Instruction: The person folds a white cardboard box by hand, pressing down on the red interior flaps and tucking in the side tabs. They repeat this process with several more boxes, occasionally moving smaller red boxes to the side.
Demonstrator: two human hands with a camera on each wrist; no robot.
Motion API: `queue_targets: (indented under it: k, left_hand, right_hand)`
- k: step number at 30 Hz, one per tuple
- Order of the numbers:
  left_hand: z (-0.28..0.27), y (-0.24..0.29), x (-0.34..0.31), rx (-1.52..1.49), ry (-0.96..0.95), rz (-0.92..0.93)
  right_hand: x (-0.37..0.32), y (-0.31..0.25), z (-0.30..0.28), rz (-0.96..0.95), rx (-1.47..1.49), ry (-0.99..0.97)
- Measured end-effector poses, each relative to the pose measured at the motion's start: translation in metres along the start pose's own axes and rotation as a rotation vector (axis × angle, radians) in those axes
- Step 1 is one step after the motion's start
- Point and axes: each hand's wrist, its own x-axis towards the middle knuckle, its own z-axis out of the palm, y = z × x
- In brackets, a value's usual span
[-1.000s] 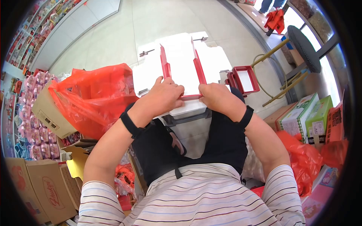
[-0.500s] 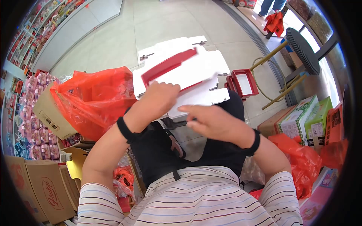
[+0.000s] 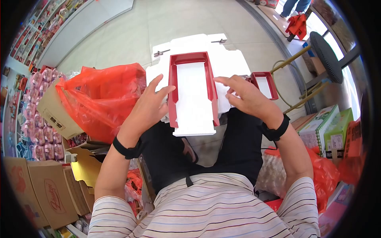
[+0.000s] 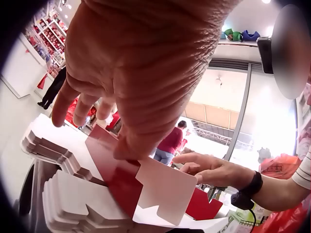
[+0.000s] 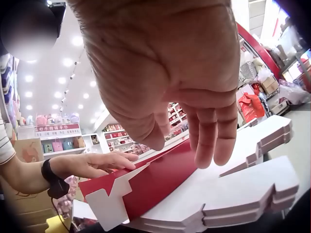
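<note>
Fingers loose and gripping nothing, my left hand (image 3: 149, 104) and right hand (image 3: 251, 98) flank the red tray (image 3: 193, 93) in the head view; it lies on white sheets (image 3: 235, 65), a small box (image 3: 274, 85) to the right. From the left wrist, my left fingers stretch out, thumb at the tray's wall. From the right wrist, my right fingers point down beside the opposite wall.

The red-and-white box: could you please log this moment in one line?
box: on white stack, red on three sides | left hand: at its left wall | right hand: beside its right wall
</note>
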Motion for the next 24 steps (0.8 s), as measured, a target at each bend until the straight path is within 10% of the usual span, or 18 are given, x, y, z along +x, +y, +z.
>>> queue_targets:
  k: [24]
  left_hand:
    - [0.019, 0.010, 0.017, -0.234, 0.052, 0.105]
  right_hand:
    - [0.011, -0.021, 0.015, -0.025, -0.165, -0.111]
